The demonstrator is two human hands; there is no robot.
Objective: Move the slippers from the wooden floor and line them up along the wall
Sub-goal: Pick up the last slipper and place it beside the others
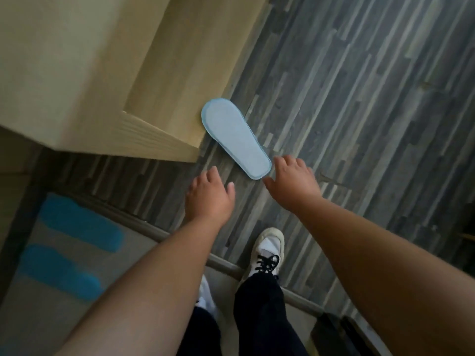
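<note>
Slipper (235,138) sole-up on wooden floor (359,98), ungrasped; right hand (291,181), left hand (209,199) spread, empty. Blurred blue shapes (69,247) maybe placed already.

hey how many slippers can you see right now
3. One pale blue slipper lies sole-up on the wooden floor by the cabinet corner; two blurred blue shapes, probably slippers, lie side by side lower left. Others may be hidden.

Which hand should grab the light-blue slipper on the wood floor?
Probably the right hand: its fingers sit right beside the near end of the slipper, open and empty. The left hand, also open, hangs further back from it.
</note>
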